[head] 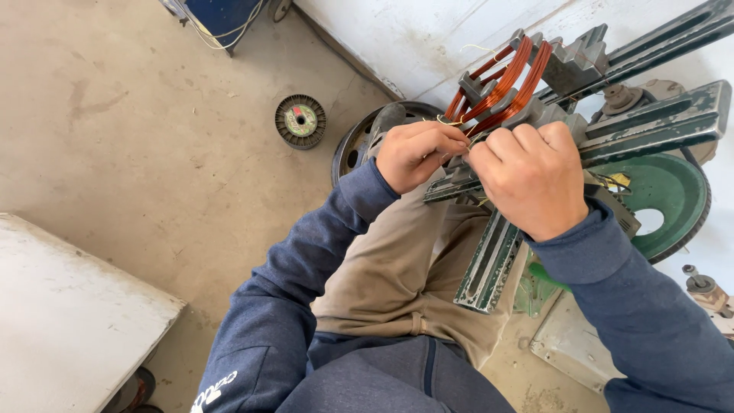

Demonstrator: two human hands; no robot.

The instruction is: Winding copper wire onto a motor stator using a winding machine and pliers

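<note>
My left hand (417, 153) and my right hand (531, 176) meet at the near end of a copper wire coil (508, 80) wound on the stepped metal former (569, 65) of a winding machine. Both hands are closed, fingertips pinching a thin yellowish tie wire (447, 122) at the coil's lower end. The coil's orange-red turns run up and to the right between the former's grey jaws. My fingers hide the point where the wire meets the coil. Blue sleeves cover both forearms.
Green-grey metal bars (650, 126) of the machine stretch right, above a green wheel (669, 195). A wire spool (300, 121) and a dark wheel rim (355, 141) lie on the concrete floor. A white bench (69, 321) stands at lower left, a blue machine (218, 15) at the top.
</note>
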